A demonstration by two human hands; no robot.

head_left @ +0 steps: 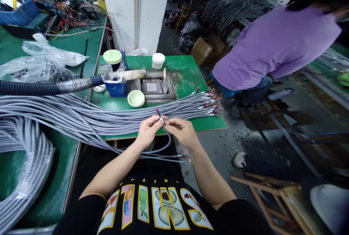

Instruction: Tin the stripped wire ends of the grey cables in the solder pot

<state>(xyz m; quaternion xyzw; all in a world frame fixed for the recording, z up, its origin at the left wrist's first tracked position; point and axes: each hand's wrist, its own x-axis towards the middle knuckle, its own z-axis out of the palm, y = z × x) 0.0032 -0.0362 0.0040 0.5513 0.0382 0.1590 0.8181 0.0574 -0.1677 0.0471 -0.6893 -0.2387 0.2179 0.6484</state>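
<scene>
My left hand [148,130] pinches the end of a grey multi-core cable [170,140], close to a small white label and a tuft of thin coloured wires [157,110]. On the other side my right hand [183,132] is closed on the same cable, fingertips almost meeting the left ones. From there the cable loops down and runs off to the left. Just beyond both hands lies a thick bundle of grey cables [131,120], its stripped, labelled ends [209,104] fanned out at the right. Several loose cable ends [184,158] hang near my lap.
A solder-pot-like block [152,86] with a spatula [165,82] sits in the green table. Around it are a blue box [117,89], a ribbed hose [49,87], a pale green dish [136,98] and a white tub [158,60]. A person in purple [275,46] bends at right.
</scene>
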